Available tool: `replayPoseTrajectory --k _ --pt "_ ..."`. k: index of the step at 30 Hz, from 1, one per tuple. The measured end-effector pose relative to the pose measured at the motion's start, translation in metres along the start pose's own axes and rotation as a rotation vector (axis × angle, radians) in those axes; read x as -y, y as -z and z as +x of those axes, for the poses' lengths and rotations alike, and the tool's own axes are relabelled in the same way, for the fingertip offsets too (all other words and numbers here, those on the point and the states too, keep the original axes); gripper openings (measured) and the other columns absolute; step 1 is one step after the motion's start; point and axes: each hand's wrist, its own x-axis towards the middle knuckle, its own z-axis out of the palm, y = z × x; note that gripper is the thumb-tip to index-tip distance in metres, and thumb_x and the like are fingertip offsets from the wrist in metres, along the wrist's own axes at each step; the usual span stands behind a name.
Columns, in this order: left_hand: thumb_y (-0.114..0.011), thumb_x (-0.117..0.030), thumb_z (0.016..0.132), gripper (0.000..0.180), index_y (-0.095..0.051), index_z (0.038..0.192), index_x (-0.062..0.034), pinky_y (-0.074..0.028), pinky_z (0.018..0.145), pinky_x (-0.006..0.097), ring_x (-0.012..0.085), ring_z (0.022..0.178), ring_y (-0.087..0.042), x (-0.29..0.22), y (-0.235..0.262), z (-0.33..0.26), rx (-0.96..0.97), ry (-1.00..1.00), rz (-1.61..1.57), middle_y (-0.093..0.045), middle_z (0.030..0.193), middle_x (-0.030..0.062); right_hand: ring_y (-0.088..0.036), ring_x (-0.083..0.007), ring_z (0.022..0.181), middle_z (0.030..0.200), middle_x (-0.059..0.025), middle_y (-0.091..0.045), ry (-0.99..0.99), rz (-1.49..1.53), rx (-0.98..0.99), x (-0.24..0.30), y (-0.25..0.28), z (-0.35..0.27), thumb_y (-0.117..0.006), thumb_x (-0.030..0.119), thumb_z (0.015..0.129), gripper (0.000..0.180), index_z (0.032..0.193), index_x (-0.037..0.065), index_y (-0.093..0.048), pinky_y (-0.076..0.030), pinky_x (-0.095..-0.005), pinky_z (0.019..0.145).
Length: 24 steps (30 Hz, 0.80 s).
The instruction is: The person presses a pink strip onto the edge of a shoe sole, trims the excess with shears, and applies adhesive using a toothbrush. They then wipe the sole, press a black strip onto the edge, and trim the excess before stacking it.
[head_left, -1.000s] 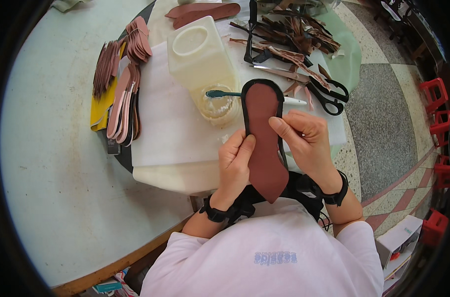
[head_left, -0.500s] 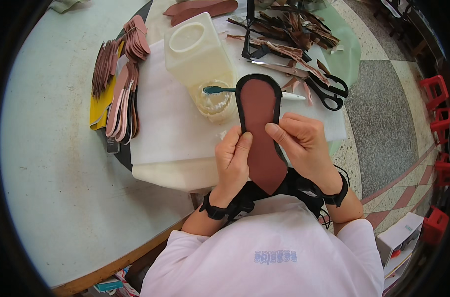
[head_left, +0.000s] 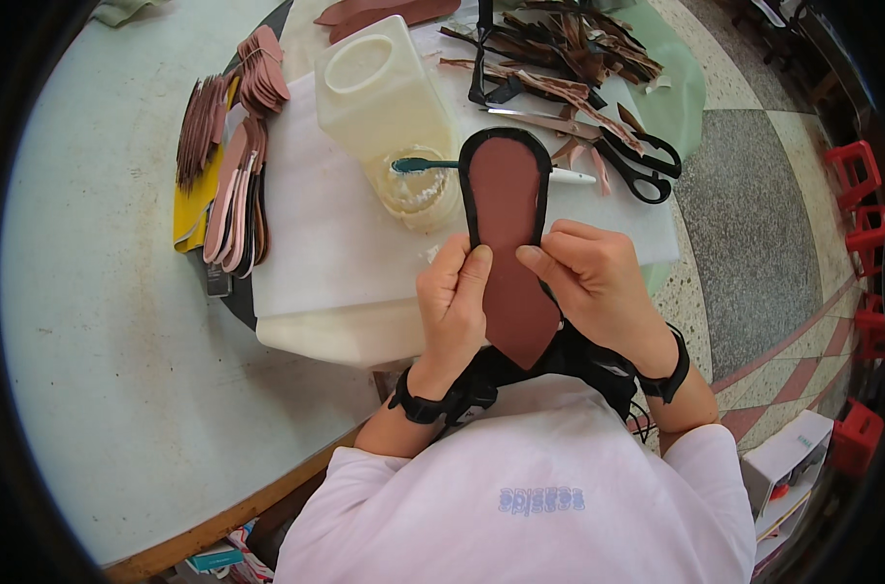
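A reddish-brown shoe insole (head_left: pixel 508 204) with a black border is held up in front of me, its rounded end away and its pointed end toward my body. My left hand (head_left: pixel 454 297) pinches its left edge near the middle, thumb on top. On the opposite edge my right hand (head_left: pixel 598 282) is closed, its thumb and bent fingers gripping the black border. Behind the insole a toothbrush (head_left: pixel 425 165) with a teal head and white handle lies across a pot of pale paste (head_left: pixel 418 209); the insole hides its middle.
A translucent plastic jug (head_left: pixel 379 88) stands behind the pot. Large black-handled scissors (head_left: pixel 625 146) lie at right, beside a heap of dark scraps (head_left: pixel 578 49). Bundled insoles (head_left: pixel 236 195) sit at left on the white-covered table (head_left: pixel 306 243). Red stools (head_left: pixel 853 175) stand on the floor at far right.
The view has shifted slightly, so the table things sit a little higher and farther left. Both hands keep their grip on the insole, almost unmoved.
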Motion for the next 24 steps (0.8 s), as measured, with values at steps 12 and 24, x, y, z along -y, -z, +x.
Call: replayPoseTrajectory --k 12,24 --pt "-0.05 -0.004 0.091 0.016 -0.048 0.075 -0.0039 -0.029 0.059 0.017 0.0023 0.068 -0.032 -0.002 -0.006 0.0 -0.043 0.01 0.009 -0.04 0.072 -0.0075 -0.047 -0.0311 0.047 0.054 -0.0111 -0.047 0.041 -0.142 0.094 -0.003 0.008 0.002 -0.064 0.017 0.08 0.033 0.055 0.001 -0.049 -0.035 -0.0391 0.044" --pt "-0.051 -0.005 0.091 0.013 -0.052 0.078 -0.0019 -0.03 0.059 0.017 0.0022 0.068 -0.035 0.0 -0.006 -0.001 -0.042 0.024 0.033 -0.044 0.074 -0.0072 -0.043 -0.0328 0.046 0.053 -0.0147 -0.045 -0.026 0.028 0.189 -0.008 0.012 0.001 -0.064 0.013 0.079 0.032 0.056 -0.002 -0.047 -0.032 -0.0392 0.044"
